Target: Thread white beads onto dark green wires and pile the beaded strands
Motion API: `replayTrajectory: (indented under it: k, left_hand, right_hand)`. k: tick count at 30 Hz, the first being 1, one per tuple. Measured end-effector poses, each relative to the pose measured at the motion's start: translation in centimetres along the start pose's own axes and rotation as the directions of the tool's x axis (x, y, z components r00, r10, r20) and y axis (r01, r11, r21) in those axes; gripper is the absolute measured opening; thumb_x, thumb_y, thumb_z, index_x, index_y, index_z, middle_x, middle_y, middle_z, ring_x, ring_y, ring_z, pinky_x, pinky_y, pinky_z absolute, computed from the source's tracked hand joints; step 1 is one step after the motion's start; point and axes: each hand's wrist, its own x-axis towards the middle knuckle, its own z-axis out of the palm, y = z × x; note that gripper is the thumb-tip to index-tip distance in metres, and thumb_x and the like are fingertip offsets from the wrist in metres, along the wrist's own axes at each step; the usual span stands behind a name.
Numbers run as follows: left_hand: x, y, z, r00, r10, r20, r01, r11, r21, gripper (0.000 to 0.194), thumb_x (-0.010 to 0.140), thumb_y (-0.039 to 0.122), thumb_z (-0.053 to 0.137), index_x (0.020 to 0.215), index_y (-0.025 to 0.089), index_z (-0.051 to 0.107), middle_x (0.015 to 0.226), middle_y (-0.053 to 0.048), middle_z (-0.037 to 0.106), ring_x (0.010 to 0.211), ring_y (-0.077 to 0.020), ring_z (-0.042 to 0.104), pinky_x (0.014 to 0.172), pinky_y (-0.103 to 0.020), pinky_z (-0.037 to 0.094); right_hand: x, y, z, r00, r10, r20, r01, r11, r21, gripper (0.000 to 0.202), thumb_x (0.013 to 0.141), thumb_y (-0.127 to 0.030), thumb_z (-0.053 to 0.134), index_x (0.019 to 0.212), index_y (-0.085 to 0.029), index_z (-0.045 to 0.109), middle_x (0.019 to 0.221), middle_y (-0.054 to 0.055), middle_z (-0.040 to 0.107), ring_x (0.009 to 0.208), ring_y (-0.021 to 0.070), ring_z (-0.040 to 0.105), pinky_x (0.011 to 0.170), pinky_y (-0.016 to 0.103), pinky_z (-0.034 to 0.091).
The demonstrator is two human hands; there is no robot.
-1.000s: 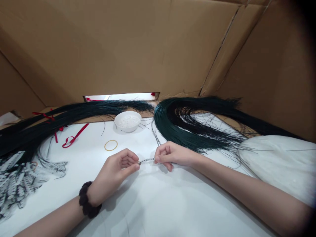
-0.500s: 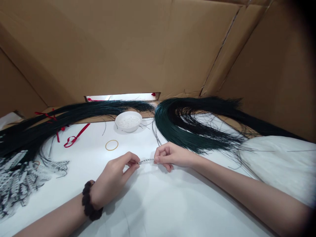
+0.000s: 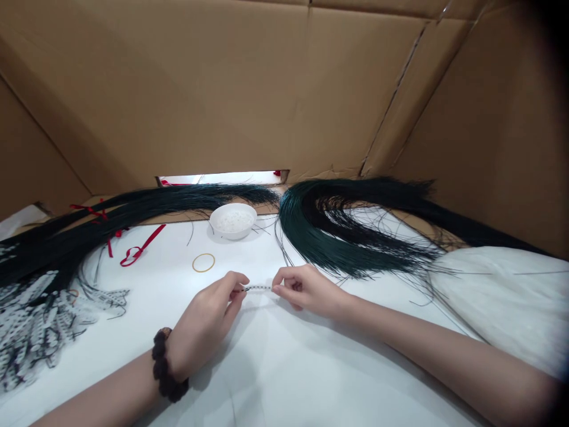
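Observation:
A short black-and-white beaded strand (image 3: 259, 288) is stretched level just above the white table surface (image 3: 284, 367). My left hand (image 3: 217, 311) pinches its left end between thumb and fingers, and a dark hair tie circles that wrist. At the strand's right end, my right hand (image 3: 306, 290) grips it with thumb and forefinger. A white bowl (image 3: 233, 221) holding small white pieces stands behind my hands. Dark green-black strands (image 3: 320, 243) curve in a bundle behind my right hand.
A yellow rubber band (image 3: 203, 263) and a red ribbon (image 3: 142, 246) lie at the left. Farther left, another dark bundle (image 3: 133, 210) ends in many black-and-white pieces (image 3: 35, 326). White cloth-like material (image 3: 507, 296) lies at the right. Cardboard walls (image 3: 222, 89) enclose the back and sides.
My right hand has moved slightly left, and my left hand a little too. Both still pinch the strand, now straighter. The view has shifted slightly.

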Motion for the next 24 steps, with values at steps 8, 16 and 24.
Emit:
replayTrajectory:
  k: [8, 16, 24]
  left_hand:
    - [0.3, -0.7, 0.1, 0.997, 0.067, -0.039, -0.064, 0.996, 0.069, 0.013, 0.082, 0.019, 0.045, 0.09, 0.021, 0.055, 0.08, 0.0, 0.061, 0.072, -0.0133, 0.058, 0.066, -0.024, 0.046]
    - [0.2, -0.2, 0.0, 0.983, 0.136, -0.12, -0.122, 0.985, 0.12, 0.013, 0.083, 0.014, 0.041, 0.084, 0.016, 0.054, 0.076, -0.002, 0.059, 0.069, -0.0133, 0.057, 0.063, -0.024, 0.046]
    - [0.2, -0.1, 0.1, 0.998, 0.067, -0.013, -0.064, 0.985, 0.161, 0.015, 0.084, 0.014, 0.036, 0.084, 0.017, 0.051, 0.076, -0.003, 0.056, 0.069, -0.0152, 0.055, 0.062, -0.028, 0.047]
  right_hand:
    - [-0.5, 0.8, 1.3, 0.934, -0.317, -0.165, 0.213, 0.865, -0.454, 0.018, 0.084, -0.022, 0.04, 0.081, -0.017, 0.057, 0.062, 0.002, 0.059, 0.053, 0.0092, 0.05, 0.051, 0.019, 0.033]
    - [-0.5, 1.4, 1.5, 0.855, -0.493, -0.16, 0.323, 0.748, -0.58, 0.021, 0.086, -0.022, 0.037, 0.081, -0.015, 0.057, 0.059, 0.002, 0.06, 0.052, 0.0103, 0.053, 0.053, 0.019, 0.035]
    - [-0.3, 1.7, 1.6, 0.848, -0.499, -0.178, 0.324, 0.755, -0.57, 0.02, 0.086, -0.021, 0.038, 0.083, -0.016, 0.056, 0.058, 0.002, 0.06, 0.05, 0.0097, 0.052, 0.051, 0.019, 0.034]
